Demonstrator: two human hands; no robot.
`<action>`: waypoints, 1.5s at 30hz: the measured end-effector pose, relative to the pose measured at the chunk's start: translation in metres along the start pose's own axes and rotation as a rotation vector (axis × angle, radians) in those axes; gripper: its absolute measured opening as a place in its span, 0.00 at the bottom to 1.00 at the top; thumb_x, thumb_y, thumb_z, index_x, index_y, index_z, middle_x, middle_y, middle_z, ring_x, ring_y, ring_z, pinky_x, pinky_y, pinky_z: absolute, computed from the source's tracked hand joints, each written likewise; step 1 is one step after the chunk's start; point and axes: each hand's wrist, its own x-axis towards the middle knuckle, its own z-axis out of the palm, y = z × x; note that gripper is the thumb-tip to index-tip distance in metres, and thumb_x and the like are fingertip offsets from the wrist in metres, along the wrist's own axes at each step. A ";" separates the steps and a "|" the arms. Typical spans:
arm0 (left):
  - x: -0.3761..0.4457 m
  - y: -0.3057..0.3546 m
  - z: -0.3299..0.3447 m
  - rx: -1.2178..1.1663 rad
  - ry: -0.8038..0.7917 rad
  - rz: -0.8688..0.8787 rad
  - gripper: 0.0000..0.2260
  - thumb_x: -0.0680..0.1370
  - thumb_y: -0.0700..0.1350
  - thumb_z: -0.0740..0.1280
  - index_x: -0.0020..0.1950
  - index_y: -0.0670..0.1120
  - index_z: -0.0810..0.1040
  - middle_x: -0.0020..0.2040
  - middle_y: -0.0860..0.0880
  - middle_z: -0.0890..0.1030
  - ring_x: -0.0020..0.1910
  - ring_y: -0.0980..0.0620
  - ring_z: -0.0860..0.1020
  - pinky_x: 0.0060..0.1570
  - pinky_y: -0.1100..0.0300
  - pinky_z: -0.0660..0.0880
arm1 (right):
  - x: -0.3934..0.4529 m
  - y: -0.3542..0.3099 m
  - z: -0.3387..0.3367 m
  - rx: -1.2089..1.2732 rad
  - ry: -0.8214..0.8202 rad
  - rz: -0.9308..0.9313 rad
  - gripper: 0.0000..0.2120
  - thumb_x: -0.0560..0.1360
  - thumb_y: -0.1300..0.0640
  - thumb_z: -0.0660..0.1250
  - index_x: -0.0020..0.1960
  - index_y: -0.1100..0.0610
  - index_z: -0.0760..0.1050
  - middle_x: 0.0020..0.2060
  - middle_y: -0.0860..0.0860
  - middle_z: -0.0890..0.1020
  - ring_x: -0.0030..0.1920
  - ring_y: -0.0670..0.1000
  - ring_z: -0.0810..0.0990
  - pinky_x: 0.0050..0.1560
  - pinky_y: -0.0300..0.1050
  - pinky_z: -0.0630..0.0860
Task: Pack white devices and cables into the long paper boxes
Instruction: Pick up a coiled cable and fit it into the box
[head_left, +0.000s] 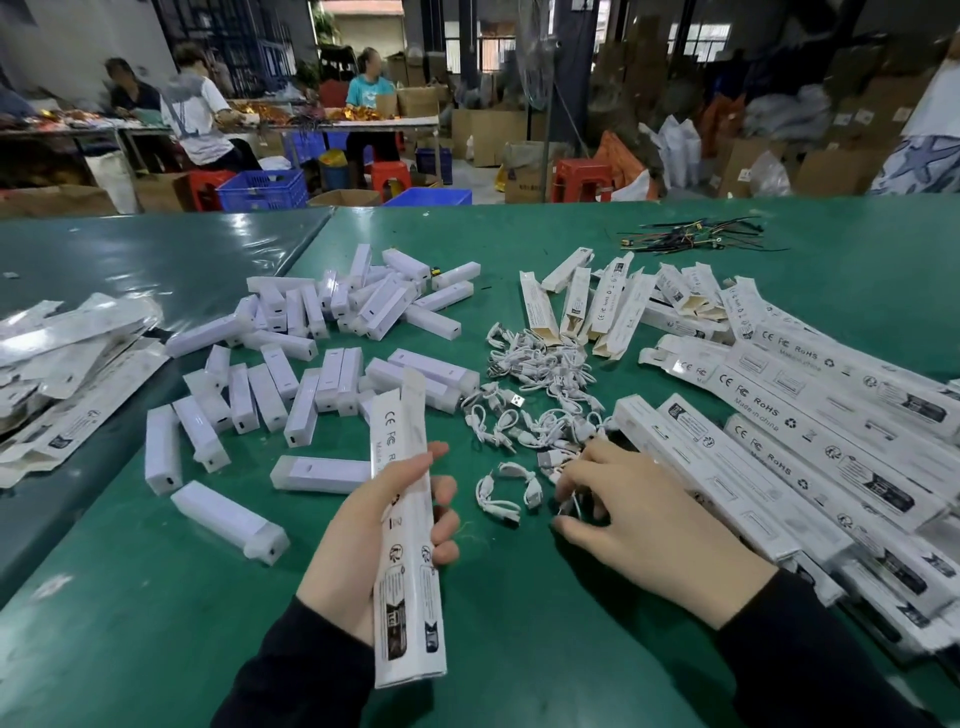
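Your left hand (363, 540) gripped one long paper box (408, 525), fingers curled round its middle, open end tilted away from you over the tabletop (519, 649). Your right hand (639, 525) was down on the near edge of the cable pile (540, 395), fingertips pinching at a short white cable (569, 506); whether it had one cable or two, you couldn't tell from the blur.

Risks, as judged: the looped cables lay tangled, so a pull could drag neighbours along. The box was thin card, flat-sided and slightly bowed; a hard squeeze could pinch the mouth shut and snag the cable plug on the flap.

White devices (291, 364) lay scattered to the left: smooth, glossy rectangular bars with frosted end caps, likely to slide. Printed boxes (779, 415) were stacked at your right, overlapping; your sleeve could nudge them off the edge
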 end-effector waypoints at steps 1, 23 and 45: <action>-0.001 -0.002 0.000 0.013 0.013 -0.003 0.19 0.67 0.44 0.68 0.55 0.41 0.73 0.30 0.47 0.72 0.22 0.53 0.66 0.18 0.64 0.66 | 0.001 -0.001 0.000 0.004 0.022 -0.011 0.05 0.76 0.50 0.65 0.51 0.48 0.77 0.46 0.42 0.72 0.43 0.41 0.71 0.42 0.34 0.66; -0.012 -0.010 0.011 0.072 -0.065 -0.308 0.14 0.64 0.35 0.71 0.49 0.37 0.77 0.33 0.42 0.79 0.25 0.51 0.79 0.21 0.64 0.75 | -0.006 -0.018 -0.008 0.803 0.081 -0.246 0.12 0.76 0.70 0.66 0.53 0.58 0.82 0.46 0.50 0.86 0.50 0.50 0.84 0.55 0.45 0.79; -0.010 -0.011 0.010 0.028 0.026 -0.107 0.14 0.59 0.35 0.72 0.42 0.40 0.75 0.31 0.43 0.79 0.23 0.52 0.77 0.23 0.64 0.76 | -0.007 -0.026 0.004 0.969 0.032 -0.117 0.22 0.67 0.59 0.79 0.60 0.53 0.80 0.50 0.47 0.85 0.52 0.46 0.83 0.52 0.37 0.77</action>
